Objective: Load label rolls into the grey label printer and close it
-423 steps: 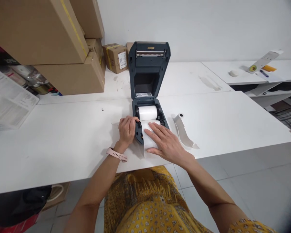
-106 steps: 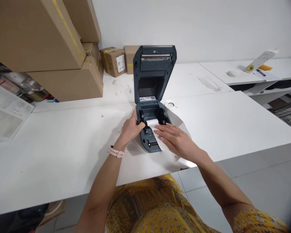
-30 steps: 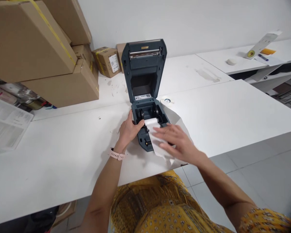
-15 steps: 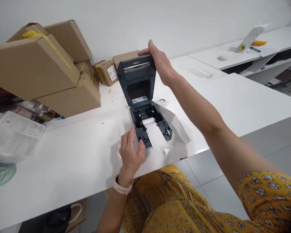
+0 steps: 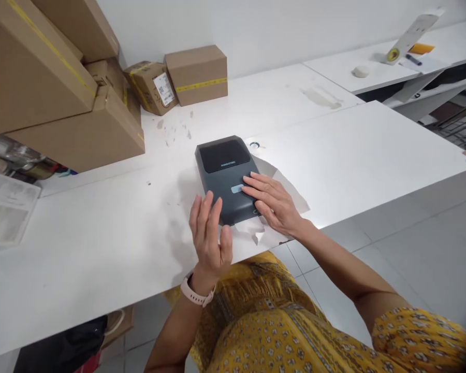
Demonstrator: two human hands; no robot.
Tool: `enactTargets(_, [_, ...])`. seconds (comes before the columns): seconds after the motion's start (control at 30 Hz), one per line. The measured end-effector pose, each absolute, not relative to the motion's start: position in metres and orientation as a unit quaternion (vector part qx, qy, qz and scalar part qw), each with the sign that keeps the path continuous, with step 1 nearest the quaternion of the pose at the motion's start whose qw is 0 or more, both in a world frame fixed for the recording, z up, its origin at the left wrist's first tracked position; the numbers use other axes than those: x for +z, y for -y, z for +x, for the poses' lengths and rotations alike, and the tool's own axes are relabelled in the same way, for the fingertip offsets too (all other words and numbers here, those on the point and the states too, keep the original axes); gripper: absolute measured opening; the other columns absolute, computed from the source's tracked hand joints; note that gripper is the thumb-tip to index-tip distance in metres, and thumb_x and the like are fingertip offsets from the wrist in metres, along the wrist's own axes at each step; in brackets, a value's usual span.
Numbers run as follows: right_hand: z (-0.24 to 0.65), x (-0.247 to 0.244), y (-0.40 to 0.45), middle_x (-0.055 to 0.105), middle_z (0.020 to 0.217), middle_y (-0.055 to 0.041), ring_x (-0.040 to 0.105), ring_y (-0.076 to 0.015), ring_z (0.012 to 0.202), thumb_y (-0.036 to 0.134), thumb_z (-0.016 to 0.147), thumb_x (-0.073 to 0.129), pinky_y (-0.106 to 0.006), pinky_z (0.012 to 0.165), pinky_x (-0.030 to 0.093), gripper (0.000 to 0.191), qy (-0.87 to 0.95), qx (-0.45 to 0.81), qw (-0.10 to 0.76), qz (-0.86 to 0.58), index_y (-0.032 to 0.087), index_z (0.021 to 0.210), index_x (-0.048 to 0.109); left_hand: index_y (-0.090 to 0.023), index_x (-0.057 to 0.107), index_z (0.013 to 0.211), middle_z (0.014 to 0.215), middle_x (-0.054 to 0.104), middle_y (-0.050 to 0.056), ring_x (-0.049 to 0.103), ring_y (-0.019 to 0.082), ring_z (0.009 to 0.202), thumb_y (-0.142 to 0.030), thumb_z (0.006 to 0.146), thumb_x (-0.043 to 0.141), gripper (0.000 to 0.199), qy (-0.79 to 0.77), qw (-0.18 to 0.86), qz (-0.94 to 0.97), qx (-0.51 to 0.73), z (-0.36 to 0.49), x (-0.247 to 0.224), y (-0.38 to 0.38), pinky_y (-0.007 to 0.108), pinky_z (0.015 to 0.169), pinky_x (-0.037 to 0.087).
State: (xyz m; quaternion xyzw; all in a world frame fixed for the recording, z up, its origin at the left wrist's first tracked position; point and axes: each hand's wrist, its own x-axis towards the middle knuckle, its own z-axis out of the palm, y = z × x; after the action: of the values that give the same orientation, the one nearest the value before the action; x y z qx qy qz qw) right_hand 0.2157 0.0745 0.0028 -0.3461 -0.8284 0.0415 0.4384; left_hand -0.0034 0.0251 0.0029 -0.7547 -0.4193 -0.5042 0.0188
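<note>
A dark blue-grey label printer (image 5: 221, 181) lies on the white table with its lid down. Flat across the right side of the lid rests my right hand (image 5: 274, 201), fingers stretched out beside a light blue button. My left hand (image 5: 210, 235) is at the printer's front left corner, fingers spread and holding nothing; a pale pink watch band circles that wrist. White label paper (image 5: 252, 226) with a torn end sticks out at the printer's front. A sheet of backing paper (image 5: 291, 189) lies partly under the printer's right side. The paper roll inside is hidden by the lid.
Cardboard boxes (image 5: 77, 127) are stacked on the left, and two smaller ones, including a taped box (image 5: 198, 72), stand against the wall. A small round ring (image 5: 254, 145) lies behind the printer. The table's front edge (image 5: 140, 302) runs close to my body.
My right hand has brought the raised lid down, so the printer is now closed. My left hand stays near the front left corner. The view has shifted somewhat.
</note>
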Motion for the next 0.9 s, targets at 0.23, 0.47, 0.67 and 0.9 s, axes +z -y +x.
enactTargets(0.23, [0.206,-0.007,-0.074,0.066,0.148,-0.0056,0.055,-0.0252,0.146,0.024,0.107,0.041,-0.053,0.121,0.046,0.044,0.796,0.049,0.486,-0.358,0.028,0.147,0.06,-0.014,0.052,0.151,0.149,0.063,0.017,0.039,0.028,0.157,-0.021,0.105,0.038,0.049,0.421,0.02,-0.779,-0.465,0.005,-0.014,-0.04,0.053,0.129,0.026])
enactTargets(0.47, [0.199,-0.017,-0.078,0.068,0.145,-0.0047,0.06,-0.0253,0.14,0.023,0.106,0.039,-0.053,0.118,0.048,0.045,0.765,0.045,0.547,-0.338,0.031,0.144,0.063,-0.017,0.064,0.132,0.139,0.068,0.015,0.055,0.029,0.142,-0.02,0.101,0.051,0.034,0.46,-0.035,-0.718,-0.521,0.006,-0.013,-0.016,0.05,0.116,0.046])
enactTargets(0.67, [0.194,-0.021,-0.081,0.069,0.144,-0.0048,0.061,-0.025,0.139,0.02,0.105,0.04,-0.054,0.118,0.046,0.045,0.741,0.038,0.589,-0.321,0.03,0.14,0.065,-0.017,0.068,0.077,0.067,0.064,0.002,0.056,0.012,0.055,-0.052,0.099,0.056,0.043,0.553,-0.507,-0.451,-0.483,0.021,-0.018,0.015,0.026,0.053,0.044])
enactTargets(0.9, [0.194,-0.021,-0.08,0.071,0.141,-0.0053,0.063,-0.0258,0.137,0.023,0.105,0.038,-0.055,0.116,0.049,0.043,0.743,0.027,0.577,-0.338,0.029,0.136,0.067,-0.014,0.063,0.063,0.059,0.07,0.007,0.055,0.01,0.04,-0.072,0.073,0.075,0.059,0.493,-0.688,-0.326,-0.42,0.05,0.007,-0.01,0.023,0.042,0.037])
